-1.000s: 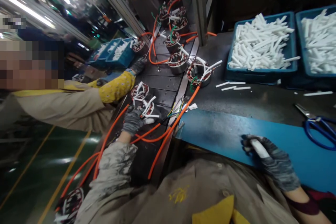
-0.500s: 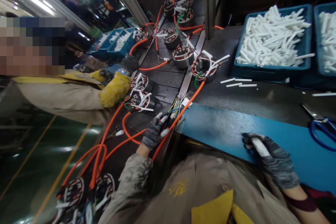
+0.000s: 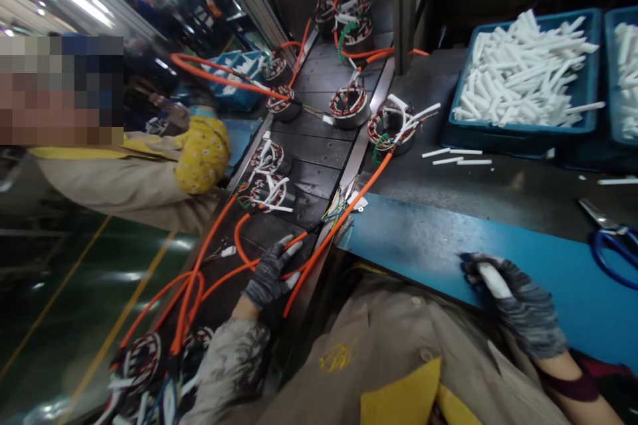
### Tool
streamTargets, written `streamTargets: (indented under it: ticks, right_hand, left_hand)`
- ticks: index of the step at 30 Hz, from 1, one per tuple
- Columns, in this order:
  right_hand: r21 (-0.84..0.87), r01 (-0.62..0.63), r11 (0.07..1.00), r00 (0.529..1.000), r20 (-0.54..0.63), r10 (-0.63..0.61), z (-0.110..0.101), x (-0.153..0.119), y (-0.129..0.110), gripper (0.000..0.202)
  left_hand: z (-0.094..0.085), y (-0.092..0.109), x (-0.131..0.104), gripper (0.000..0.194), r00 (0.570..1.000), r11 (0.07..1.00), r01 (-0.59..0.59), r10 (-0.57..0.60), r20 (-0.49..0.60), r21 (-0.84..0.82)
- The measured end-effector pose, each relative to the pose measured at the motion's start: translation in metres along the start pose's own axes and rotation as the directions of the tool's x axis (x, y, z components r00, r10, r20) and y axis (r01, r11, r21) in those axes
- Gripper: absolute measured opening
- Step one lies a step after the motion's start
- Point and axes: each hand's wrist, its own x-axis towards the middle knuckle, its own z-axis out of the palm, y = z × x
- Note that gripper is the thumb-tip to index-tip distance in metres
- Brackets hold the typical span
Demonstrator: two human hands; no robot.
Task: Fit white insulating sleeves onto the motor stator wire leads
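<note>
My left hand (image 3: 269, 275), in a grey glove with white-covered fingertips, lies over an orange cable (image 3: 229, 276) on the dark conveyor. Its thumb and forefinger are apart, and no firm grip shows. Just beyond it, thin coloured wires and a white connector (image 3: 355, 200) sit at the cable end. My right hand (image 3: 518, 305), gloved too with a white-wrapped thumb, rests on the near edge of a blue sheet (image 3: 413, 226). Its fingers are loosely stretched and nothing shows in them. Ahead stands a wound motor stator (image 3: 391, 125) with white sleeves on its leads.
A blue bin (image 3: 523, 123) full of white tubes stands at the right, with loose tubes (image 3: 451, 161) before it. Blue-handled scissors (image 3: 615, 239) lie at the far right. More stators (image 3: 349, 106) line the conveyor. A co-worker's yellow sleeve (image 3: 202, 153) is at the left.
My left hand has moved left and toward me, away from the wires. My right hand stays put. The co-worker's arm has drawn back left, and a stator with its orange cable has shifted that way.
</note>
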Motion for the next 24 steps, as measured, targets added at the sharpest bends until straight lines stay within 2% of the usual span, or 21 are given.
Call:
streamTargets:
  ticks: [3, 6, 9, 11, 13, 15, 16, 20, 24]
  right_hand:
    - [0.014, -0.032, 0.999, 0.999, -0.017, 0.032, 0.003, 0.000, -0.012, 0.054]
    - [-0.012, 0.017, 1.000, 1.000, -0.024, -0.018, 0.004, 0.000, -0.021, 0.053]
    - [-0.036, 0.087, 0.996, 0.996, -0.016, -0.088, 0.003, 0.000, -0.019, 0.049]
    - [-0.034, 0.109, 0.993, 0.994, -0.009, -0.109, 0.002, 0.000, -0.012, 0.046]
    - [-0.011, 0.109, 0.994, 0.994, 0.006, -0.109, 0.002, 0.000, -0.004, 0.044]
    - [0.013, 0.103, 0.995, 0.995, 0.013, -0.103, 0.002, 0.000, 0.001, 0.043]
    - [0.011, 0.103, 0.995, 0.995, 0.014, -0.104, 0.003, 0.000, 0.003, 0.043]
    - [-0.054, 0.114, 0.992, 0.993, -0.004, -0.114, 0.005, -0.001, 0.002, 0.047]
    - [-0.071, 0.142, 0.987, 0.990, -0.001, -0.142, 0.008, 0.000, 0.003, 0.047]
  left_hand:
    - [0.009, 0.008, -0.003, 0.078, 0.997, 0.997, 0.053, -0.050, -0.058, 0.050]
    - [0.022, 0.019, 0.002, 0.064, 0.974, 0.958, 0.217, -0.198, -0.114, 0.188]
    - [0.023, 0.018, 0.012, 0.053, 0.931, 0.891, 0.359, -0.323, -0.168, 0.279]
    - [0.015, 0.007, 0.016, 0.053, 0.884, 0.835, 0.462, -0.404, -0.236, 0.300]
    - [0.003, -0.009, 0.019, 0.053, 0.801, 0.735, 0.598, -0.537, -0.266, 0.318]
    - [-0.011, -0.026, 0.020, 0.051, 0.718, 0.638, 0.693, -0.654, -0.239, 0.336]
    - [-0.017, -0.032, 0.020, 0.048, 0.699, 0.618, 0.707, -0.685, -0.207, 0.343]
    - [-0.041, -0.044, 0.016, 0.039, 0.705, 0.634, 0.687, -0.700, -0.115, 0.355]
    - [-0.065, -0.028, 0.020, 0.034, 0.715, 0.649, 0.674, -0.693, -0.091, 0.353]
